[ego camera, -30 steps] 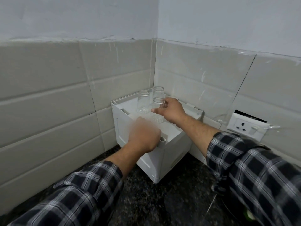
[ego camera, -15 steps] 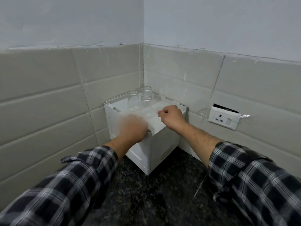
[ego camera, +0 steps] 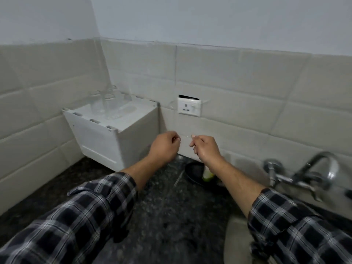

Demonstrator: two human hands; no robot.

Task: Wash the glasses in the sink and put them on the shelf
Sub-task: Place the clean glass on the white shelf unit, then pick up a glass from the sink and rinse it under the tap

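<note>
Clear glasses (ego camera: 106,103), blurred, stand on top of the white shelf (ego camera: 99,141) in the tiled corner. Just right of the shelf and nearer the camera, the left hand (ego camera: 163,147) and right hand (ego camera: 204,149) hang above the dark counter (ego camera: 162,216), fingers loosely curled and holding nothing. A wall socket (ego camera: 189,106) sits right of the shelf, a tap (ego camera: 304,172) farther right.

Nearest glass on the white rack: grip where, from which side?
Wrap the side wall of the nearest glass, mid-height, coming from the front right. The glasses stand upright on the rack in the corner, with tiled walls behind and left, so only that side is open.
</note>
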